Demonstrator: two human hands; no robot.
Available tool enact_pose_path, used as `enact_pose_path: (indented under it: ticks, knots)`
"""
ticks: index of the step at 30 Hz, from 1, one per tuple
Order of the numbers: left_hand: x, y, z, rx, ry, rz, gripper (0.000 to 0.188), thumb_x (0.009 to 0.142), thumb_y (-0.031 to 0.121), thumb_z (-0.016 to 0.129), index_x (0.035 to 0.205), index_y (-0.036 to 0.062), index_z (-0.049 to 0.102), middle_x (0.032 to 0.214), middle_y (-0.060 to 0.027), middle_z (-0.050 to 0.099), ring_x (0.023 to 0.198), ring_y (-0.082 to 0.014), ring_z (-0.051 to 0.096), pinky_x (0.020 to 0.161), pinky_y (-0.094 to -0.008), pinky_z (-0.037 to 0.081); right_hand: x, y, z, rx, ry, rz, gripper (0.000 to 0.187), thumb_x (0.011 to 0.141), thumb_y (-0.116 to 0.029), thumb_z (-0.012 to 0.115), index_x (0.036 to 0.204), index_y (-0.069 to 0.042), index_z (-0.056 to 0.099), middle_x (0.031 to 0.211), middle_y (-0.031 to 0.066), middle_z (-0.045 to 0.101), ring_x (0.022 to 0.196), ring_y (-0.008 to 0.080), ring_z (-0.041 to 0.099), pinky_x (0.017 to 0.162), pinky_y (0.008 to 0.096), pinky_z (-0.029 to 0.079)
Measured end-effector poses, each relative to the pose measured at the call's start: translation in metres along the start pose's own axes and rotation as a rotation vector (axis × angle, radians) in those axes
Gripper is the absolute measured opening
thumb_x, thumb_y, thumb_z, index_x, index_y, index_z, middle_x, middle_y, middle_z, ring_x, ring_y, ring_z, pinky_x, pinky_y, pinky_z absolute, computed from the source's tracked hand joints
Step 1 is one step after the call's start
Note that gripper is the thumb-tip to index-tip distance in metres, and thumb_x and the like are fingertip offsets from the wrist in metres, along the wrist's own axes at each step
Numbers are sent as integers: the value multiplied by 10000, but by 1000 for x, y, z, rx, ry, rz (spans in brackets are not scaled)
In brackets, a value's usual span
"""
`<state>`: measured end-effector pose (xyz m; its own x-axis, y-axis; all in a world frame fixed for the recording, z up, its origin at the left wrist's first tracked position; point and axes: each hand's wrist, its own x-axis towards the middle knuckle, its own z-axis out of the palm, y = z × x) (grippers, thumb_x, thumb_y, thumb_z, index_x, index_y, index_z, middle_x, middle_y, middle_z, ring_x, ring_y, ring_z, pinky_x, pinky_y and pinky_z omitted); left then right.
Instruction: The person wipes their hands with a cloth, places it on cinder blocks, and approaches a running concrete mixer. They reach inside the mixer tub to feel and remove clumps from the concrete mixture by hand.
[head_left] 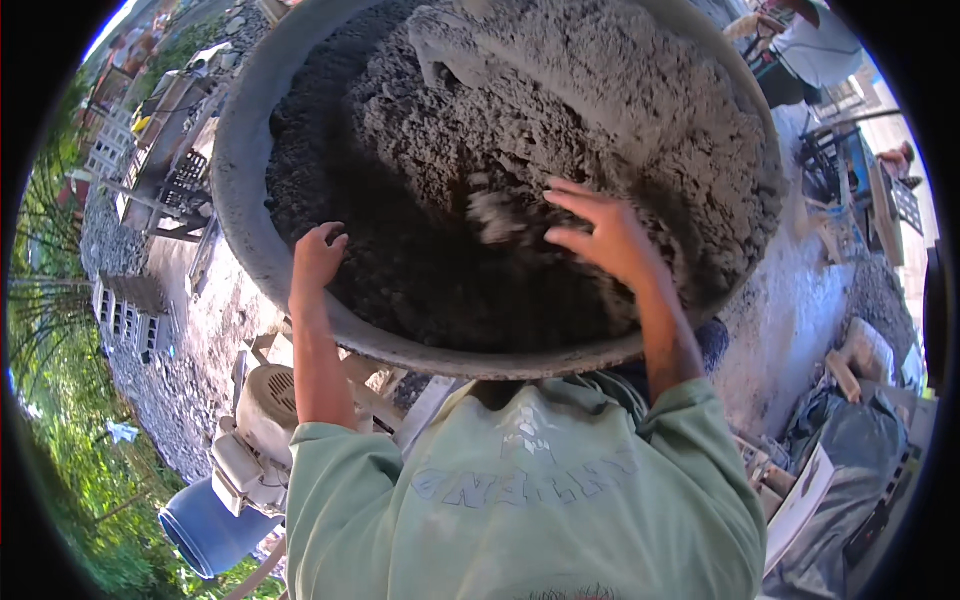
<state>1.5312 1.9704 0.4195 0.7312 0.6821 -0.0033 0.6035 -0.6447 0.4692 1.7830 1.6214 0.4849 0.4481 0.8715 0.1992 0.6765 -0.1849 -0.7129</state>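
A large round metal tub (245, 190) stands in front of me, holding crumbly grey concrete mix (590, 90). The mix is heaped at the far right and lies lower, in shadow, on the near side. My right hand (605, 235) is over the mix, fingers spread and nothing in its grasp. Just left of it, a blurred grey clump (495, 212) shows against the mix. At the tub's near left rim is my left hand (318, 258), its fingers loosely bent with a gap at the thumb and nothing visible between them.
A beige motor (268, 395) sits below the tub's left side, with a blue barrel (215, 525) beyond it. Hollow blocks (130, 318) and gravel lie left. Another person (815, 45) is at the far right. Dark plastic sheeting (850, 460) lies at the near right.
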Motion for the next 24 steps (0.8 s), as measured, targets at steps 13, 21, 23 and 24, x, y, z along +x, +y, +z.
enact_pose_path:
  ticks: [13,21,23,24]
  knots:
    - [-2,13,-1,1,-40,-1,292,829,178,606,1089,54,656,967,-159,685,910,-290,662,814,-349,502,-11,129,-55,-347,366,368,168,759,-105,684,922,-80,650,900,82,655,593,174,565,586,341,463]
    - [5,15,-1,18,-109,-23,311,823,193,609,1093,44,652,936,-160,690,883,-278,667,792,-334,499,-27,147,-60,-350,-42,618,850,818,-325,704,1487,-201,195,1481,132,323,1305,303,403,1054,448,366]
    - [4,9,-2,19,-115,-29,310,823,190,612,1092,40,652,943,-164,689,889,-282,666,800,-338,497,-24,136,-68,-245,-194,756,819,812,-351,704,1471,-167,254,1475,124,341,1344,299,349,1080,425,337]
    - [2,7,-3,26,-121,-39,310,822,187,615,1091,36,651,950,-167,687,895,-286,664,807,-342,495,-30,137,-67,-253,-186,751,819,812,-351,704,1471,-167,254,1475,124,341,1344,299,349,1080,425,337]
